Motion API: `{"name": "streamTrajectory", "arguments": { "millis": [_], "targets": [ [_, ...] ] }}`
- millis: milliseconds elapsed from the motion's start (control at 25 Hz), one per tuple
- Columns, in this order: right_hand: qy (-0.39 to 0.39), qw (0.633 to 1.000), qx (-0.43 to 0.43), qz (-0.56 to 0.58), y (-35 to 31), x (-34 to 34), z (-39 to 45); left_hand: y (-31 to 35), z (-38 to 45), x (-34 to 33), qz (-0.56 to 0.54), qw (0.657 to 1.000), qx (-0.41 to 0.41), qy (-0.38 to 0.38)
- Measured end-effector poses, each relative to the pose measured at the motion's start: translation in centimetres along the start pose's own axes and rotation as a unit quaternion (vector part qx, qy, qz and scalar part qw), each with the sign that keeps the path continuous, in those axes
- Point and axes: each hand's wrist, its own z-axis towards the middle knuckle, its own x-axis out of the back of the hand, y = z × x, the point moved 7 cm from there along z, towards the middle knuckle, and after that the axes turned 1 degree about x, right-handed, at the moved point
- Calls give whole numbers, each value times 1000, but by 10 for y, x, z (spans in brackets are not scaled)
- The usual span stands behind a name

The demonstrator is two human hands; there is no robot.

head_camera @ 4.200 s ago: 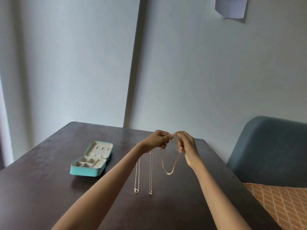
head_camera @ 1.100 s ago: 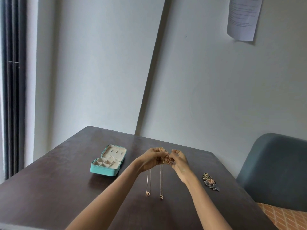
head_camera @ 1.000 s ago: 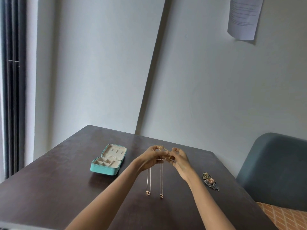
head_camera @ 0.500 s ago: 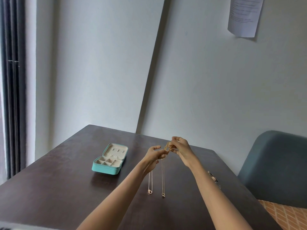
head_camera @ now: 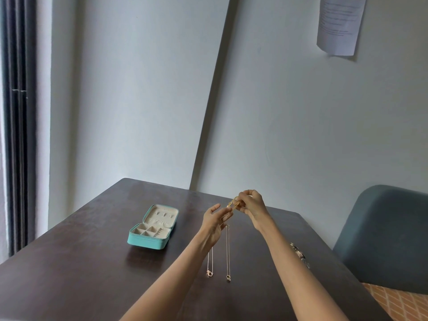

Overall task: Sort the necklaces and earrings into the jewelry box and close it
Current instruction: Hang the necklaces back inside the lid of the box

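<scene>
A teal jewelry box [head_camera: 148, 241] lies open on the dark table [head_camera: 69, 262], its cream compartments showing, left of my hands. My right hand [head_camera: 252, 208] is raised above the table and pinches a bunched gold necklace [head_camera: 232, 203]. My left hand [head_camera: 214, 224] hovers just below and left of it, fingers spread, touching the chain's lower end. Two thin necklaces with small pendants lie side by side on the table: one [head_camera: 210, 265] partly hidden by my left arm, the other [head_camera: 228, 253] to its right.
A dark beaded ornament [head_camera: 300, 254], possibly earrings, lies near the table's right edge behind my right forearm. A grey-blue chair [head_camera: 384, 237] stands to the right. A sheet of paper [head_camera: 339, 24] hangs on the wall. A dark curtain [head_camera: 16, 112] is at far left.
The gold necklace hung as a loop between both hands; now it is gathered into a bunch in my right hand, which has risen. My left hand has opened and dropped slightly.
</scene>
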Motion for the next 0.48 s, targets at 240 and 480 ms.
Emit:
{"name": "streamTrajectory", "arguments": {
  "millis": [240,480],
  "targets": [
    [-6,995,25,-93,-8,-12,2,3,5,-7,83,996,-19,9],
    [7,994,-19,109,-1,-2,5,7,-3,-1,-13,999,-38,14]
  ]
}}
